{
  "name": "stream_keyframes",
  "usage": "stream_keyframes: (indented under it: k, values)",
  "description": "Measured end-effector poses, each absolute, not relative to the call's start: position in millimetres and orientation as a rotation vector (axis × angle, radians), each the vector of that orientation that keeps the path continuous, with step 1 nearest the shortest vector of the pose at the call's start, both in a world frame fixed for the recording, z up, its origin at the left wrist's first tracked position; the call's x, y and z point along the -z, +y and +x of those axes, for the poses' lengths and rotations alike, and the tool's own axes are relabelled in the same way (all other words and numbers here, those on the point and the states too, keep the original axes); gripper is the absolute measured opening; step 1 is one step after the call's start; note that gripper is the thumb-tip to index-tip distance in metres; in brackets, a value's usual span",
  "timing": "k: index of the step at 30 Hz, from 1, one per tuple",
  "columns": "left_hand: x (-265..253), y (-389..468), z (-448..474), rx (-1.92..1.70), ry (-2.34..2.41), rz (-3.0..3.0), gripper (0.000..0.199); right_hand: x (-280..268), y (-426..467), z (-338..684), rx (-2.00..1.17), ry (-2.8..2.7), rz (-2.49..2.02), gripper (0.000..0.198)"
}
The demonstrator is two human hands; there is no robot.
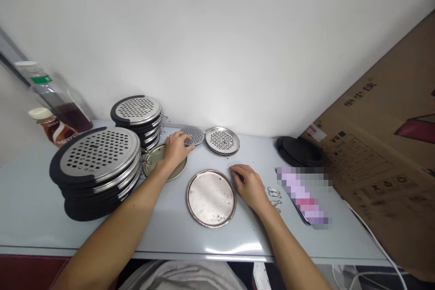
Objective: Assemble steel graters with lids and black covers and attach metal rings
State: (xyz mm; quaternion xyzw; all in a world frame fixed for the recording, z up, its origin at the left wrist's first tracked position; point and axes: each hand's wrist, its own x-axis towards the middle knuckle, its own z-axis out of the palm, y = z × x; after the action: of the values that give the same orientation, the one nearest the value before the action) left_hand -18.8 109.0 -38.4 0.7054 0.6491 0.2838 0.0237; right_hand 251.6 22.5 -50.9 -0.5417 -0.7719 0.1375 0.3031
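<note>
My left hand [176, 148] reaches over a brass-toned round lid [175, 173], its fingers closed at the near edge of a perforated grater disc [194, 136]. Palm and fingertips partly hide the lid and the disc's left side. On the tabletop, my right hand [250, 185] rests just right of a shallow round metal plate [211, 198]. Its fingers are loosely bent, with a gap to the thumb, and nothing shows in them. More grater discs [222, 141] lie stacked behind the plate. Small wire clips [273, 193] sit beyond the right wrist.
Two stacks of black-rimmed round graters [98, 154] stand at left, with bottles [70, 111] behind them. Black round parts [301, 152] lie against a large cardboard box [380, 158] at right. Nearer is a blurred-out flat object [304, 197]. A white wall closes the back.
</note>
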Motion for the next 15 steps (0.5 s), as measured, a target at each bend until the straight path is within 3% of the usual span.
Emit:
stream_keyframes:
  k: [15]
  values:
    - [15.7, 92.3, -17.6, -0.975, 1.962, 2.173, 0.019, 56.2, 24.8, 255.5, -0.354, -2.063, -1.403, 0.028]
